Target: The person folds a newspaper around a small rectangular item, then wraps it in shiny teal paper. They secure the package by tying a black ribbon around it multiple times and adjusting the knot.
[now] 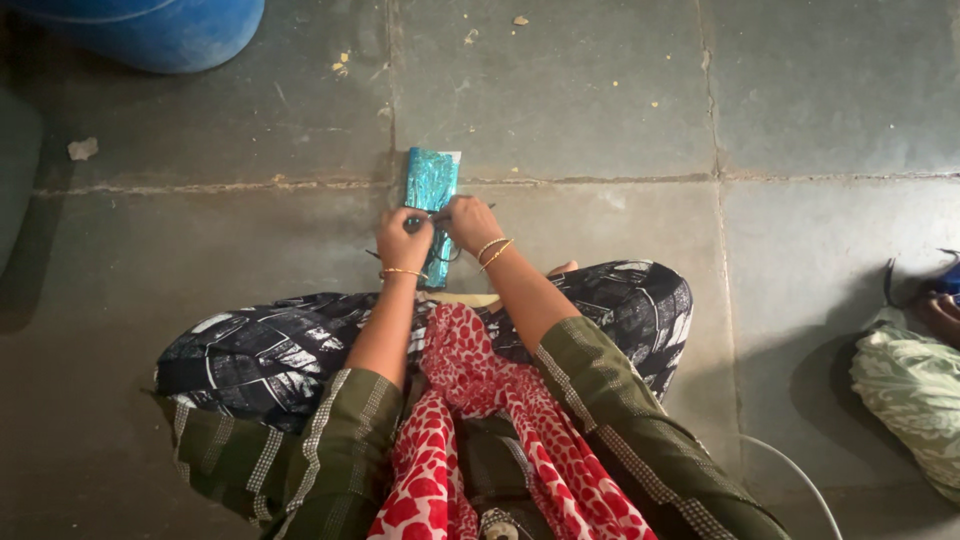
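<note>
Nearest me hangs a red-and-white patterned cloth scarf [470,420], below both wrists. Ahead, I see my left hand [402,240] and right hand [470,222] closed together on a thin dark tool [440,216], over a shiny turquoise foil rectangular packet [431,185] lying on the grey stone-slab floor [600,120] just beyond my fingers.

A plain home floor serves as workspace: grey stone slabs [560,90] (cracked joints, scattered crumbs), a blue plastic drum [150,30] at eleven o'clock, bundled green cloth [905,390] at three o'clock.
</note>
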